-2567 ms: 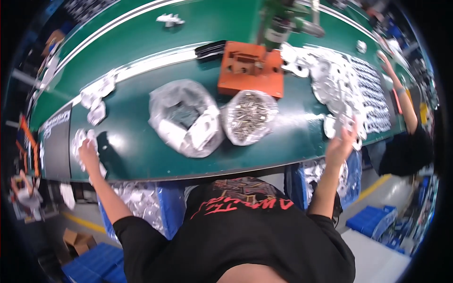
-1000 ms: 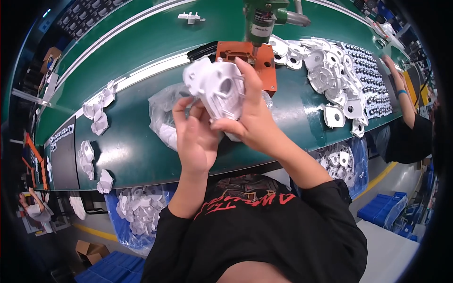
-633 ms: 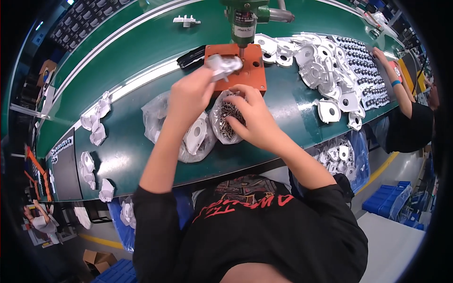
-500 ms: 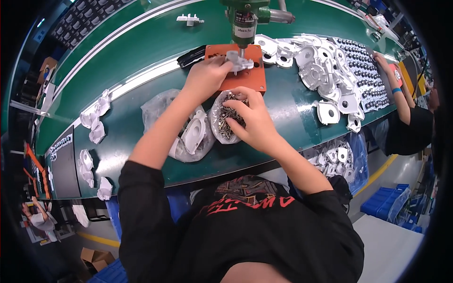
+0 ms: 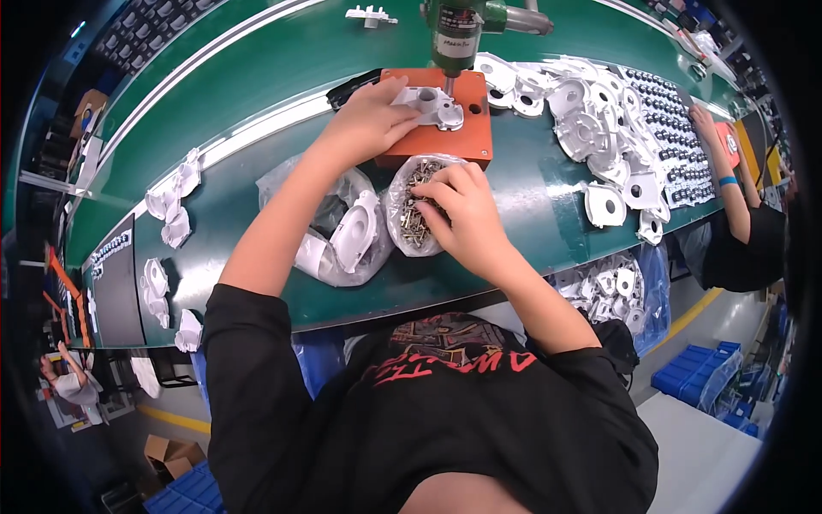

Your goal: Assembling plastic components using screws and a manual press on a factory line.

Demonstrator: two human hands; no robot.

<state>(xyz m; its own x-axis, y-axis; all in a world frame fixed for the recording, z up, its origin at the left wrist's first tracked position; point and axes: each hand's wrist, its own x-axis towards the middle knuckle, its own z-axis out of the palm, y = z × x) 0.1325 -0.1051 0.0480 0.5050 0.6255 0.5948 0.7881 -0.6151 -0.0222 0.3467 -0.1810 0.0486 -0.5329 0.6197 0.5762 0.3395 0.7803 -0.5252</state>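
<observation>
On top of the orange fixture block (image 5: 394, 151), below the green machine head (image 5: 455, 38), lies a white plastic housing part (image 5: 447, 116) with round openings. My left hand (image 5: 364, 124) grips its left end, thumb and fingers closed on the edge. The fingers of my right hand (image 5: 469, 214) are bent together into an open clear bag of small metal screws (image 5: 416, 224) in front of the block. Whatever is between those fingertips is hidden. Left of the screws, a larger clear bag (image 5: 364, 272) holds more white housing parts (image 5: 354, 236).
White housings (image 5: 591, 128) are heaped right of the block, beside a tray of black-and-silver parts (image 5: 681, 141). A co-worker's arm (image 5: 723, 171) reaches in at the far right. A black object (image 5: 349, 90) lies left of the block. Loose white parts (image 5: 175, 201) stand farther left.
My left hand has brought the white housing part down from a tilted, raised position to flat on the orange block. My right hand's fingers have drawn closer together among the screws.
</observation>
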